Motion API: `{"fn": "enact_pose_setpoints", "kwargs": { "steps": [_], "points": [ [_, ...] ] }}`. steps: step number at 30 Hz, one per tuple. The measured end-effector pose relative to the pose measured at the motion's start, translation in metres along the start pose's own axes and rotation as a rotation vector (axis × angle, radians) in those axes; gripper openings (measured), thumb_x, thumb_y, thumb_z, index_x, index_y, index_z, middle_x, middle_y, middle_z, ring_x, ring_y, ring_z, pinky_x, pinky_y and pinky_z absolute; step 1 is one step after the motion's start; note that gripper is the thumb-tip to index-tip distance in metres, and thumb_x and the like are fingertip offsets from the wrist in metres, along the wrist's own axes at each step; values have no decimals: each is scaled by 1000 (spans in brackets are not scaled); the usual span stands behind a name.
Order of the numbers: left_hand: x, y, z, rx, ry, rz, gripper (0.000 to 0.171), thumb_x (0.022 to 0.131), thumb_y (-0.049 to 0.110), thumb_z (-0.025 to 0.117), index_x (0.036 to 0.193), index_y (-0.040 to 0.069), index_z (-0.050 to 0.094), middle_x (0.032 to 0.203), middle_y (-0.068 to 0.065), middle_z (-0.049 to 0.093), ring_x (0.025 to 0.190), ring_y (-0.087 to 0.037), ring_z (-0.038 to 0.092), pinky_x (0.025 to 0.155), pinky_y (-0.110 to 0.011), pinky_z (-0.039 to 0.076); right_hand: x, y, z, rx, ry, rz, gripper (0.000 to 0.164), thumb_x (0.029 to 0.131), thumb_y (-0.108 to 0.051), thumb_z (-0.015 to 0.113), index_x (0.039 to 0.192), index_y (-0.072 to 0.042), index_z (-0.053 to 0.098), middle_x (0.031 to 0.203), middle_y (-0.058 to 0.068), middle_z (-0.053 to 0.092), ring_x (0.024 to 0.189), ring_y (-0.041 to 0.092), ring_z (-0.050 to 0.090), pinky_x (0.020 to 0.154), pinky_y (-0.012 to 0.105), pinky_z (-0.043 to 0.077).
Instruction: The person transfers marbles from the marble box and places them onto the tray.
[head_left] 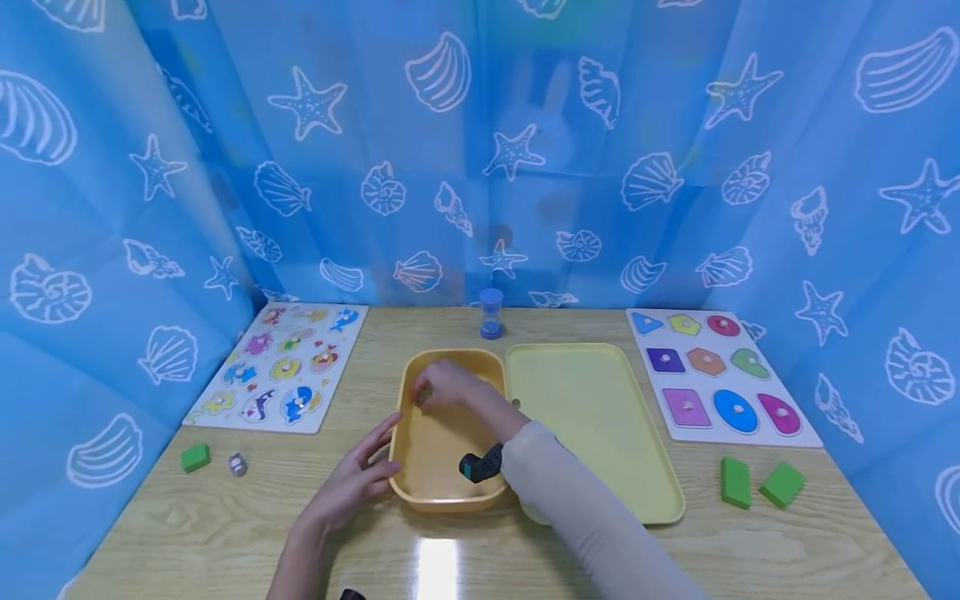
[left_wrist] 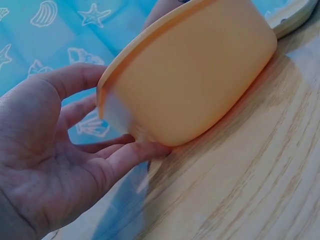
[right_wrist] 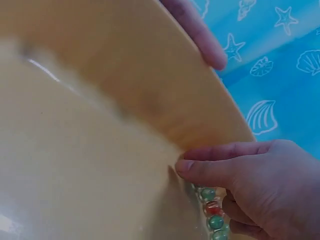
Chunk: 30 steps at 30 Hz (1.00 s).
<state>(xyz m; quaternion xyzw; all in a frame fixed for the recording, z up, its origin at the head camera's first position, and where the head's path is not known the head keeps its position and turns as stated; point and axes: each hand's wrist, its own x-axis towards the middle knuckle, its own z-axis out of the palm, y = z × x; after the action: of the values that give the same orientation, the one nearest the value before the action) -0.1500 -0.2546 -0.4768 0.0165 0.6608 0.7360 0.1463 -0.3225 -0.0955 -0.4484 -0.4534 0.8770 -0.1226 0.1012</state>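
Note:
An orange basin (head_left: 450, 467) stands on the wooden table in front of me. Inside, near its far left wall, is my right hand (head_left: 447, 385). In the right wrist view, its thumb and index finger pinch the end of a string of green and red beads (right_wrist: 215, 221), beside the basin's inner wall; the other fingers curl behind the beads. My left hand (head_left: 352, 482) rests against the basin's left outer side. One finger lies at the rim and the thumb touches low on the wall in the left wrist view (left_wrist: 125, 165).
Right of the basin, partly under the right forearm, lies a pale yellow tray (head_left: 592, 367). Puzzle boards lie at left (head_left: 307, 421) and right (head_left: 693, 392). Green blocks (head_left: 736, 482), a small silvery figure (head_left: 237, 465) and a blue hourglass (head_left: 491, 313) stand around.

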Motion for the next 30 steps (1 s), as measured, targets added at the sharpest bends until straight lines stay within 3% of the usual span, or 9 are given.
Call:
{"fn": "enact_pose_setpoints", "kwargs": {
  "steps": [5,8,11,13,18,24,30],
  "points": [
    [3,0,1,8,24,-9,67,83,6,59,138,33,31,145,-13,16,123,-34,38,82,-34,52,-1,2,1,-19,6,-10,15,77,-17,69,92,-19,70,91,-10,66,87,7,58,79,18,47],
    [3,-1,2,18,30,-3,67,83,6,59,138,33,32,145,-13,17,126,-36,33,82,-33,52,-9,1,-10,53,40,-19,14,79,-16,67,92,-16,70,90,-7,67,85,7,58,78,17,47],
    [3,-3,2,47,35,9,67,83,7,60,138,34,32,146,-13,16,129,-37,27,82,-30,52,-25,2,-30,165,92,1,15,81,-18,65,94,-13,70,86,-4,66,69,9,55,64,20,46],
    [2,-4,1,71,50,15,66,83,8,60,137,35,33,146,-13,17,130,-38,25,81,-29,52,-39,9,-45,229,138,24,16,82,-21,64,95,-13,69,73,1,62,55,10,46,52,22,40],
    [2,-6,-1,122,79,32,64,83,11,61,135,37,35,145,-14,21,129,-39,26,78,-27,53,-81,50,-66,266,250,106,22,81,-27,64,97,-13,69,48,0,37,44,11,28,43,23,25],
    [3,-10,-1,159,77,44,63,84,14,61,135,38,34,145,-12,22,127,-38,31,73,-24,53,-138,113,-47,287,298,263,22,81,-26,65,98,-12,69,48,-4,31,44,12,27,43,24,26],
    [3,-11,1,172,91,58,63,83,14,61,135,37,35,143,-11,24,123,-35,36,70,-24,54,-172,148,-16,293,305,352,18,79,-23,67,94,-13,70,47,-5,29,44,10,25,42,23,26]
  ]
}}
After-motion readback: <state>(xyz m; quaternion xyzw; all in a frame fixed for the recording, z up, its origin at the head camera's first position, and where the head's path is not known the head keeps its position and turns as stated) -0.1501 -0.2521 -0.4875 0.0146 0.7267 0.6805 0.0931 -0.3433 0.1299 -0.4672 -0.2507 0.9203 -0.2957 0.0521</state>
